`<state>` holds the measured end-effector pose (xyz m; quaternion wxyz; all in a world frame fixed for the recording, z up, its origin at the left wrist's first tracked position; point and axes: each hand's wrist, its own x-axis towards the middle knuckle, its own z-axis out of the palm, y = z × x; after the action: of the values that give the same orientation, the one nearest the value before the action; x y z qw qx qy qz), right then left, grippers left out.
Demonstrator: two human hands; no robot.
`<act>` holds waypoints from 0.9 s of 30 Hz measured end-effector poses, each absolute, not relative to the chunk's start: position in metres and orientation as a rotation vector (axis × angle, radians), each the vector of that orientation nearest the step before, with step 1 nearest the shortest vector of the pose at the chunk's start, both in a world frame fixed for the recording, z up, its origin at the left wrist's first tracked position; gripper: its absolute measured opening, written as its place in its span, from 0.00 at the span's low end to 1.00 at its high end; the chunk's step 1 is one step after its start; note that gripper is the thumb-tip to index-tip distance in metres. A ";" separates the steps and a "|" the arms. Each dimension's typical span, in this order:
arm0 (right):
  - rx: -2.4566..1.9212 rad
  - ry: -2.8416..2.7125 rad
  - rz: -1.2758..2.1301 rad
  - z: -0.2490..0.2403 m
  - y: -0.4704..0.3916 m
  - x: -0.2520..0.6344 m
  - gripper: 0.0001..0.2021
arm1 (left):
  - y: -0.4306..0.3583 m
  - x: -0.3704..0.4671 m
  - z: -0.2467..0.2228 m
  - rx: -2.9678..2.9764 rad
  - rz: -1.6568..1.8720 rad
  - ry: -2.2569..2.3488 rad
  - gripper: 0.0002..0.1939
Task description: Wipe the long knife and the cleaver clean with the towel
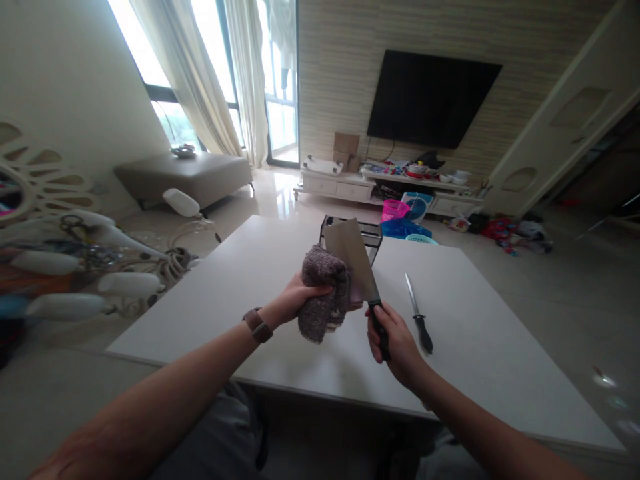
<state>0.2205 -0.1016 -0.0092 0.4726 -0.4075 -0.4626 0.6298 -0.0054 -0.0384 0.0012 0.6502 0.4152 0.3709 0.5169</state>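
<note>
My right hand (399,338) is closed round the black handle of a cleaver (353,257), whose broad blade points up and to the left above the table. Bunched in my left hand (296,299) is a grey-brown towel (323,280), held against the left side of the blade. Part of the left hand's fingers is hidden behind the cloth and blade. To the right of my right hand, a honing steel (419,320) with a black handle lies on the white table (480,340). Behind the blade stands a dark-framed rack (373,233), partly covered by it.
A pink basket (395,211) and blue plastic items (406,229) are beyond the table's far edge. Left of the table, a lamp with several white shades (131,283) lies among cables. A padded bench (185,175) stands by the window, and a television (434,98) hangs on the wall.
</note>
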 end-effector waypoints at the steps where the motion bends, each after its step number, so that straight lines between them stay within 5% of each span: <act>1: -0.987 -1.112 1.550 -0.009 -0.102 0.218 0.17 | -0.041 -0.002 0.001 0.891 1.166 0.813 0.30; 10: -1.130 -1.116 1.493 -0.020 -0.100 0.204 0.22 | -0.057 0.045 0.000 0.758 1.203 0.805 0.27; 21: -1.075 -1.226 1.514 -0.003 -0.098 0.233 0.18 | -0.031 -0.002 0.002 0.961 1.203 0.894 0.31; 27: -1.033 -1.155 1.611 -0.003 -0.101 0.227 0.18 | -0.024 -0.018 0.000 0.672 1.178 0.749 0.21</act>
<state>0.2271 -0.1007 -0.0035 0.4377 -0.4155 -0.4646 0.6480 -0.0180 -0.0237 -0.0003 0.7149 0.3032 0.3380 0.5317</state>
